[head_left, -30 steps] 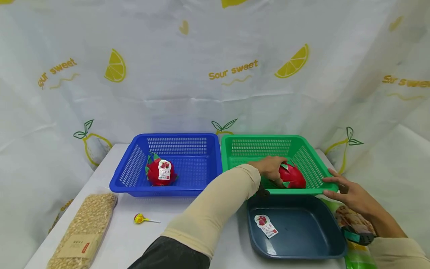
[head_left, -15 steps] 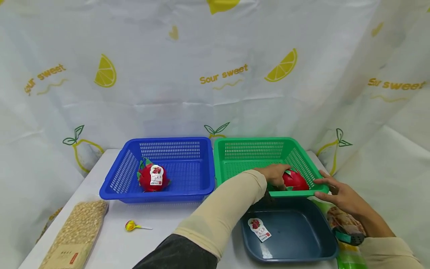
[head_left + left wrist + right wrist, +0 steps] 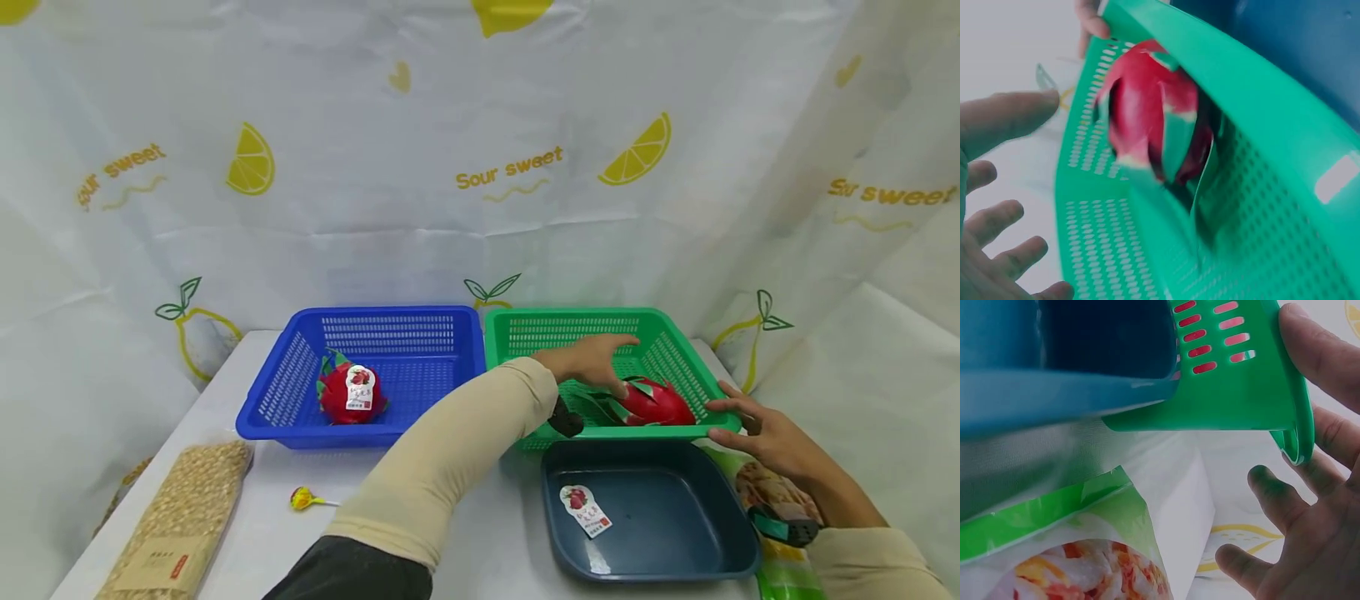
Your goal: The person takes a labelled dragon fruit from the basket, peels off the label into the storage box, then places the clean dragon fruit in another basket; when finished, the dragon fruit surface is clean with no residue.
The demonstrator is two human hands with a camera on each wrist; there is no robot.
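Right now, your left hand [image 3: 588,362] is spread, its fingers apart, just beside the red dragon fruit [image 3: 663,406], which lies in the near right part of the green basket [image 3: 637,432]. The fruit's long green leaves point toward your left hand. Your right hand [image 3: 776,437] is spread too, at the basket's near right corner, with its thumb and a couple of fingers at the rim.

You have a white surface [image 3: 270,550] in front of you. Beyond it and at both sides hangs a wrinkled white cloth [image 3: 360,100], printed with lemons, hearts and the words "Sour sweet".

To the left of the green basket stands a blue basket [image 3: 322,433], with another dragon fruit [image 3: 334,400] bearing a white label. Just in front of the green basket sits a dark blue tray [image 3: 667,521] holding a sticker [image 3: 587,510]. A lollipop [image 3: 302,499] and a bag of pale grains [image 3: 183,492] lie farther left; beneath your right arm is a green packet [image 3: 791,581].
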